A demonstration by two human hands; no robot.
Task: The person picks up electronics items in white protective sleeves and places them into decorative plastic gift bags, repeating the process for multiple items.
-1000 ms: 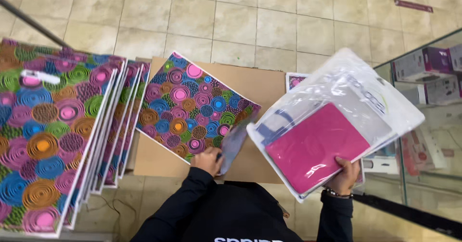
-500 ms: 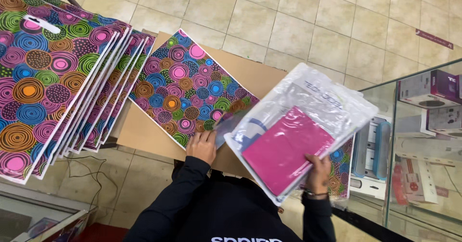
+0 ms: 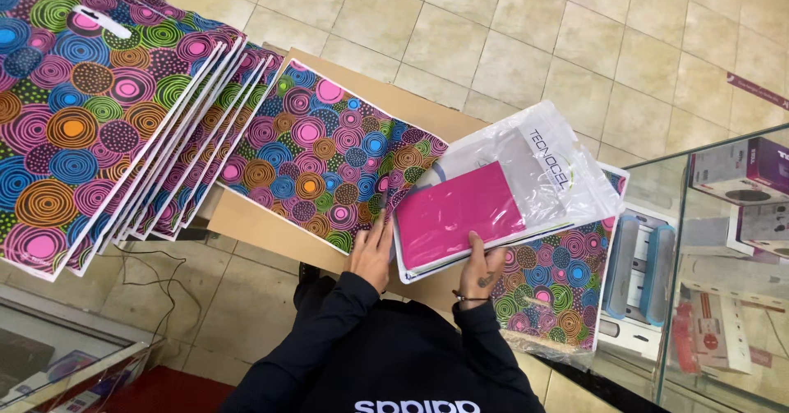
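The clear plastic packet (image 3: 526, 191) with its pink insert (image 3: 456, 213) lies on the brown counter (image 3: 263, 224), its near edge pinched by the right hand (image 3: 481, 269), while the left hand (image 3: 374, 253) presses flat on the circle-patterned bag (image 3: 329, 162), which could slide or crumple if that pressure slips.

You are standing in a shop, working at a brown worktop (image 3: 271, 236) over a beige tiled floor (image 3: 509, 43). Glass display cases (image 3: 723, 265) beside you are showing boxed goods (image 3: 744, 175) on their shelves. Patterned carrier bags (image 3: 123, 109) in bright circles are lying fanned out in a stack, as stock for packing purchases.
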